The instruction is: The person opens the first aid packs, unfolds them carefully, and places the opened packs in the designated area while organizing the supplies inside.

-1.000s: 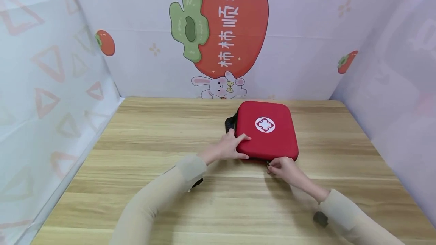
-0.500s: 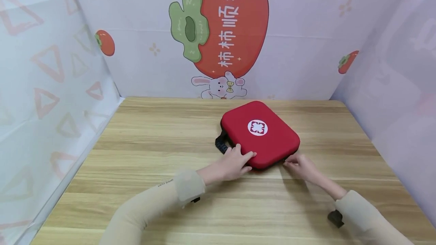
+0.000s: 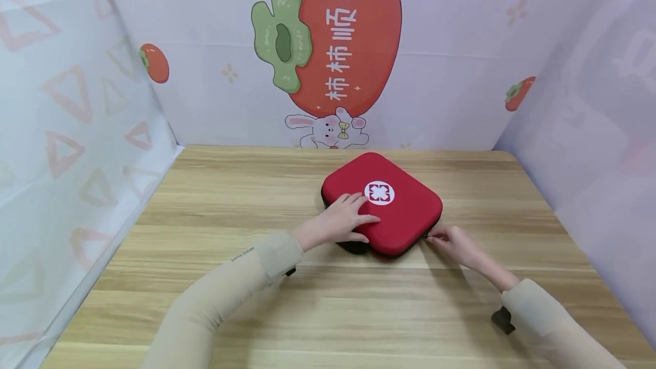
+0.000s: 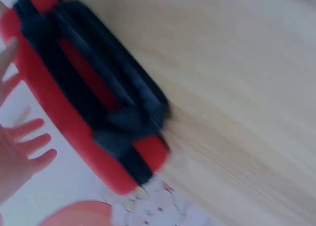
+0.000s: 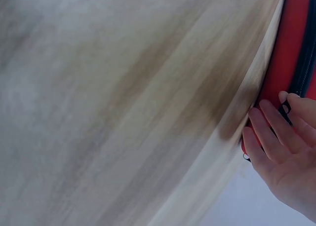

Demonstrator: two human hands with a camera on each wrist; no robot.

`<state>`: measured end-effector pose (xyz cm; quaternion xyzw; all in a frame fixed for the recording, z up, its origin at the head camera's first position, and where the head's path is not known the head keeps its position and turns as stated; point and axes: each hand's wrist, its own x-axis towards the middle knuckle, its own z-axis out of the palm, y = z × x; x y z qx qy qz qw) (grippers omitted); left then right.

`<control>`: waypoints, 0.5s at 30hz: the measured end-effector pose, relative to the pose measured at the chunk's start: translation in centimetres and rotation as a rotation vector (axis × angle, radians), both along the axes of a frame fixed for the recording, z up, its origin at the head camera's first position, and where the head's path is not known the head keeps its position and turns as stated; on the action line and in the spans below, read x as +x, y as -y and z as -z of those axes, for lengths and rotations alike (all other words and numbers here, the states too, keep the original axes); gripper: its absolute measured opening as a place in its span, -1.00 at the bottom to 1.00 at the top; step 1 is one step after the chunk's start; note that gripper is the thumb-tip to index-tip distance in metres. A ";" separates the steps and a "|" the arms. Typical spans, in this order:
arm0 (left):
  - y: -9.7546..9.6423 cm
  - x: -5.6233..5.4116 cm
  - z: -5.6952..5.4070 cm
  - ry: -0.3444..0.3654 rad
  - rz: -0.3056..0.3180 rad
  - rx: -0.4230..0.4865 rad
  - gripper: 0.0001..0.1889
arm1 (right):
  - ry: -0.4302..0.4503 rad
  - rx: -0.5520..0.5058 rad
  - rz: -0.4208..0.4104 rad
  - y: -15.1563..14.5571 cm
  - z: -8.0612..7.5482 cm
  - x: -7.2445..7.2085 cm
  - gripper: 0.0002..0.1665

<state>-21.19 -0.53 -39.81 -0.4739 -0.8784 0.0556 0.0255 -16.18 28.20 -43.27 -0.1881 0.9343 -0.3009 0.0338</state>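
Observation:
A red first-aid case (image 3: 402,209) with a white round cross emblem lies closed and turned at an angle on the table. My left hand (image 3: 338,221) is over its left corner, fingers spread on the lid. In the left wrist view the black carry handle (image 4: 123,88) stands out from the case's side, near the spread fingers (image 4: 32,137). At the near right side, my right hand (image 3: 456,246) pinches a zipper pull (image 5: 285,107) between thumb and forefinger, beside the black zipper band (image 5: 305,53). The other fingers extend along the red wall.
The wood-grain table (image 3: 328,312) carries the case near its back edge. A printed backdrop (image 3: 451,73) stands right behind, with sheet walls at left and right. Small black devices sit under both wrists, one (image 3: 503,320) by the right cuff.
The case has rotated so a corner points toward me, then shifted slightly left. My left hand has moved from its near left edge up onto the lid; my right hand has moved right with the zipper pull.

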 end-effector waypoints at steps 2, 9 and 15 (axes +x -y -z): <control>0.4 -0.9 0.3 0.100 -0.018 -0.008 -0.41 | -0.004 0.006 0.002 0.0 0.1 0.1 -0.91; 1.0 -2.0 1.2 0.197 -0.055 0.016 -0.38 | -0.075 0.003 -0.026 0.7 0.4 0.9 -0.94; 0.9 -1.9 1.5 0.155 -0.059 0.017 -0.38 | -0.031 0.021 -0.042 2.3 0.3 1.9 -0.94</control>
